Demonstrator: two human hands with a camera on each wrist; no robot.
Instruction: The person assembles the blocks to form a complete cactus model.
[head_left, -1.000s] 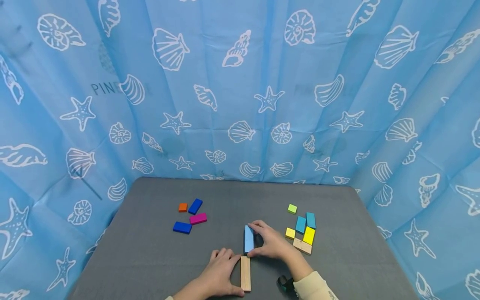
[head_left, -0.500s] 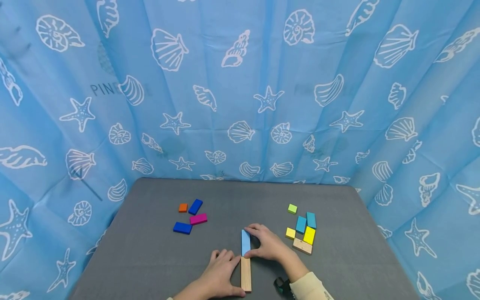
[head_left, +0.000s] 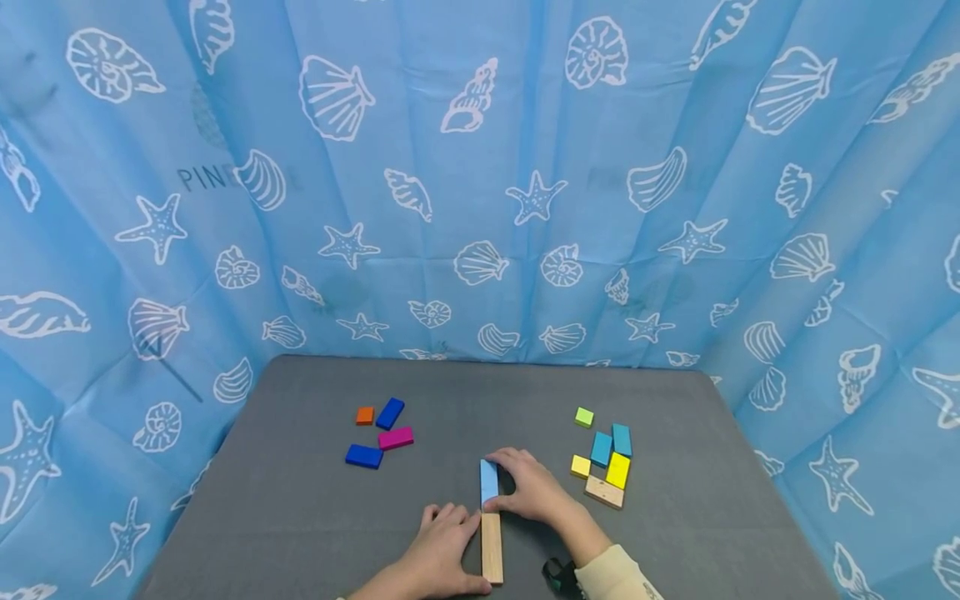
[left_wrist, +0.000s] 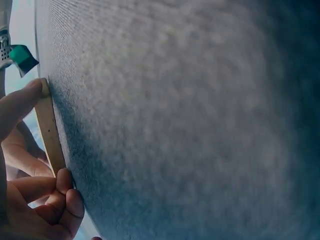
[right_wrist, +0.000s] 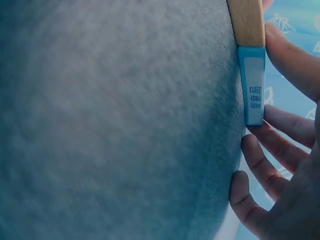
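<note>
A plain wooden block (head_left: 491, 548) lies lengthwise near the front of the table. My left hand (head_left: 437, 552) grips it, thumb at the near end and index finger by the far end, as the left wrist view of the wooden block (left_wrist: 48, 127) also shows. End to end with it, a light blue block (head_left: 488, 482) continues the line away from me. My right hand (head_left: 534, 492) holds that one from the right, thumb near the joint and fingers at the far end. In the right wrist view the light blue block (right_wrist: 254, 82), with printed marks on its side, meets the wooden block (right_wrist: 248, 22).
On the left of the grey table (head_left: 300, 533) lie an orange block (head_left: 364, 416), two dark blue blocks (head_left: 364, 456) and a magenta block (head_left: 396, 438). At right sit a green block (head_left: 584, 417), teal blocks (head_left: 602, 449), yellow blocks (head_left: 618, 471) and another wooden block (head_left: 604, 492).
My right hand has shifted the light blue block left and slightly toward me, bringing it into line against the wooden block. The left hand has stayed almost still on its block.
</note>
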